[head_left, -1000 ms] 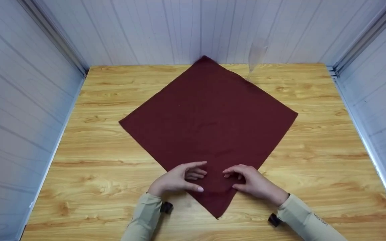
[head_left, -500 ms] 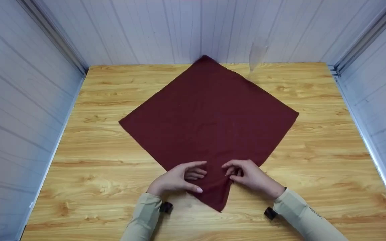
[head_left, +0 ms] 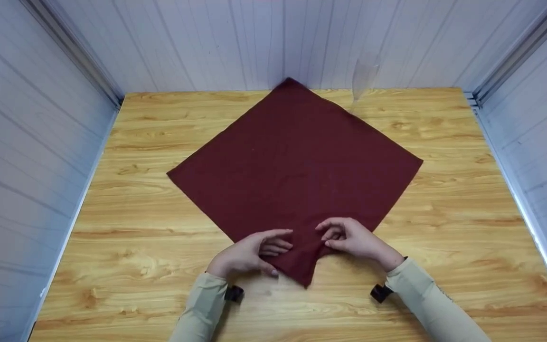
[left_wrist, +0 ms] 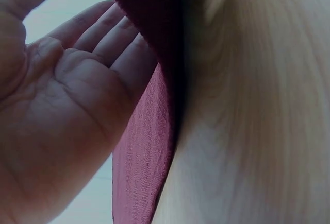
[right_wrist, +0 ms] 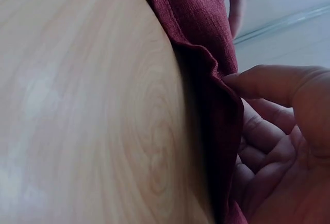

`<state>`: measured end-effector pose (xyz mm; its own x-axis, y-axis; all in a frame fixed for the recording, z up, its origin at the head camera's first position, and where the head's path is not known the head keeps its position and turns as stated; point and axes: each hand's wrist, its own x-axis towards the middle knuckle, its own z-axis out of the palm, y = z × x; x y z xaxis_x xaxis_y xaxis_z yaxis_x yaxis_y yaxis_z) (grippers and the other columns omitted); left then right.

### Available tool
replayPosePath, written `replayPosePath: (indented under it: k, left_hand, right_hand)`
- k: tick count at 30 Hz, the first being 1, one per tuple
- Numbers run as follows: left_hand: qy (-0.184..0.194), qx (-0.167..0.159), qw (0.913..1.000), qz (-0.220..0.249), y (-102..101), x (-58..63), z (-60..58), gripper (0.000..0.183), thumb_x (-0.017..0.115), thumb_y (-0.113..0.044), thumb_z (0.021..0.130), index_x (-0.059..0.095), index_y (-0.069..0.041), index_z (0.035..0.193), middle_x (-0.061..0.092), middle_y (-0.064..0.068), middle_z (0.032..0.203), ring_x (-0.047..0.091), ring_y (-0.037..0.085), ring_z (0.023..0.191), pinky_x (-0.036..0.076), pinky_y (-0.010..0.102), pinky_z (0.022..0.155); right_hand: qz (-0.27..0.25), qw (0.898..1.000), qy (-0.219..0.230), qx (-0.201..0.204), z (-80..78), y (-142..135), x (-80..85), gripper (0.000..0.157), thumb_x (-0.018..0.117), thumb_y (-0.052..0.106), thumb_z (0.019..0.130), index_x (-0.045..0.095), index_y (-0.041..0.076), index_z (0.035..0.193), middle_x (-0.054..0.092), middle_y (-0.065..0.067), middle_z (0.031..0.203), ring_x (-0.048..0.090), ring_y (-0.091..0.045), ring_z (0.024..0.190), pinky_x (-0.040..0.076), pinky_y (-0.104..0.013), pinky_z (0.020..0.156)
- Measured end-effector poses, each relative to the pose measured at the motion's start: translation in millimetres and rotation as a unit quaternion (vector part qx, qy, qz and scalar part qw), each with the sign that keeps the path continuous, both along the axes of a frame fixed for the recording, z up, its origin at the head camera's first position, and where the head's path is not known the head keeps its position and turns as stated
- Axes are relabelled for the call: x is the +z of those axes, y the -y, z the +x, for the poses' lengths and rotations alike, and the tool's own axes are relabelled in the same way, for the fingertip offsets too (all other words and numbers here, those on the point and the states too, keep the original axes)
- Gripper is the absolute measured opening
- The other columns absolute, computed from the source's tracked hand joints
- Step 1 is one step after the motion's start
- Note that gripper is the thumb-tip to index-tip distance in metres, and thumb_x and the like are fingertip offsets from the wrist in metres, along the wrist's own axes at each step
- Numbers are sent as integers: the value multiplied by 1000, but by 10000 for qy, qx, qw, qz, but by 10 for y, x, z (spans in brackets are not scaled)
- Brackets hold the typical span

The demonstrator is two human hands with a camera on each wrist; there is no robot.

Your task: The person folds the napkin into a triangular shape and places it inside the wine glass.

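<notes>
A dark red cloth napkin lies spread as a diamond on the wooden table. My right hand pinches its near right edge between thumb and fingers. That edge is drawn up and creased, as the napkin shows in the right wrist view. On the near left edge rests my left hand, fingers loosely extended over the fabric and thumb at the border. The left wrist view has the left hand with its palm in sight and fingertips partly hidden by the napkin. The near corner points between both hands.
A clear stemmed glass stands at the back right, its foot close to the napkin's far right edge. White panel walls enclose the wooden table at the back and both sides.
The right hand has moved slightly away from me, drawing the near right edge with it. The napkin's near corner has pulled up and inward. The left thumb has shifted slightly toward the edge.
</notes>
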<state>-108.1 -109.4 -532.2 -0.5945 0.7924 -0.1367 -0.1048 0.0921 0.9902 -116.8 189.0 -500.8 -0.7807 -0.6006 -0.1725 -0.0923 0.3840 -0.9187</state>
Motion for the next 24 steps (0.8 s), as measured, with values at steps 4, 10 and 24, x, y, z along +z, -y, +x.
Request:
replayPosePath:
  k: [4,10,24]
  left_hand:
    - [91,126,9999,-5,9,-7,3,81,66,21,77,33,-3,147,54,19,131,53,26,120,45,36,97]
    - [138,335,9993,-103,25,-5,-3,69,58,19,84,35,-1,145,56,23,125,57,30,115,51,35,88]
    - [-134,1027,9901,-947,-5,14,-55,44,62,-8,93,50,-3,135,65,11,107,62,22,98,49,28,82]
  right_hand:
    - [28,10000,-93,-8,-15,-46,-160,30,63,-6,88,60,-6,118,69,-16,94,64,-29,88,51,-27,69]
    - [47,9982,-484,348,10,-151,-361,38,73,7,85,61,6,121,68,-3,100,63,-20,89,52,-30,70]
    - [692,9782,-1818,729,198,-114,-372,74,78,8,76,44,16,142,50,2,116,49,-10,101,46,-28,84]
